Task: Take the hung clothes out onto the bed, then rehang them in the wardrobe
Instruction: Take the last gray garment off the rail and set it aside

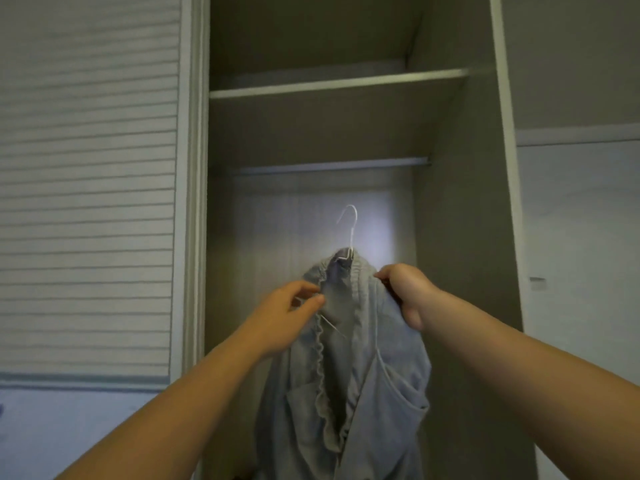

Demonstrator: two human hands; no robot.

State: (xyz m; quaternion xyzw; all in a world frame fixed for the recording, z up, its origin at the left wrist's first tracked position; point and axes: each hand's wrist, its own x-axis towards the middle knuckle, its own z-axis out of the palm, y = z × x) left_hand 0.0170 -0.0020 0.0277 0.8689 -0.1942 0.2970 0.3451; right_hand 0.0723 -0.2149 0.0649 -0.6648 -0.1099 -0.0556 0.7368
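Observation:
A grey garment (349, 368) with an elastic waistband hangs from a white wire hanger (350, 230), held up in front of the open wardrobe. My left hand (287, 317) pinches the waistband and the hanger's wire on the left side. My right hand (405, 292) grips the waistband on the right side. The hanger's hook points up, well below the hanging rail (332, 166), and touches nothing. The rail carries no clothes in view.
A wardrobe shelf (339, 84) runs above the rail. A slatted sliding door (86, 202) stands at the left, and a wardrobe side panel (467, 237) at the right. Beyond the panel lies another pale compartment (581, 237).

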